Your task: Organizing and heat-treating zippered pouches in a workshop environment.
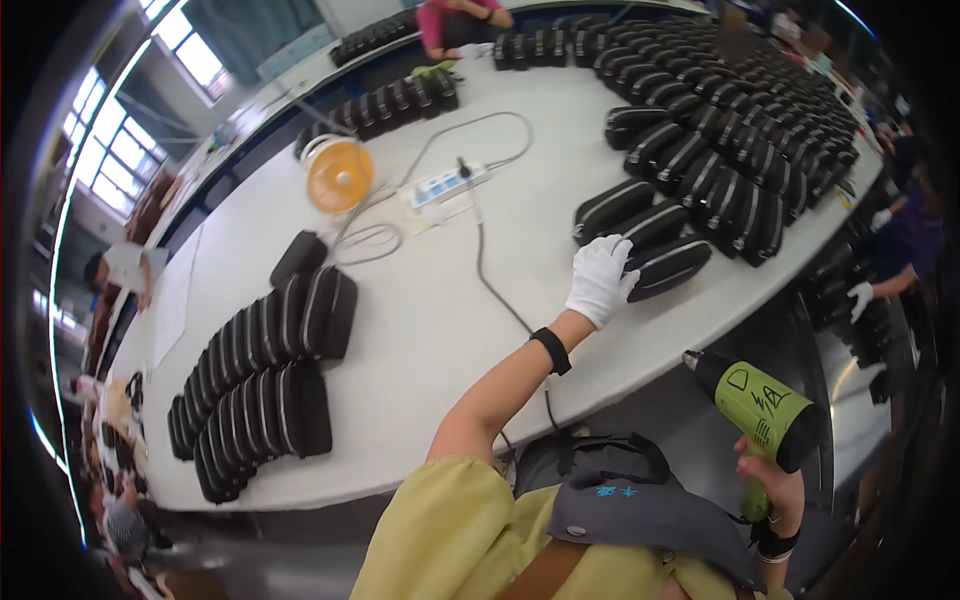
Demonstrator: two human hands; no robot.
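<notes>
My left hand [600,278], in a white glove, is closed on the left end of a black zippered case [672,266] lying near the table's right front edge. Two more black cases lie close behind it, one of them [612,208] the farther back. Off the table's edge, at the lower right, my right hand [768,470] is wrapped round the handle of a green heat gun [762,408] with a black rear end. Its dark nozzle points left, toward the table, and stays apart from the cases.
Rows of black cases [262,330] stand at the left, with many more [715,120] packed at the far right. A power strip [445,185] with grey cables and a round orange-and-white thing [340,175] lie mid-table. Other people work around, one gloved hand [860,298] at right.
</notes>
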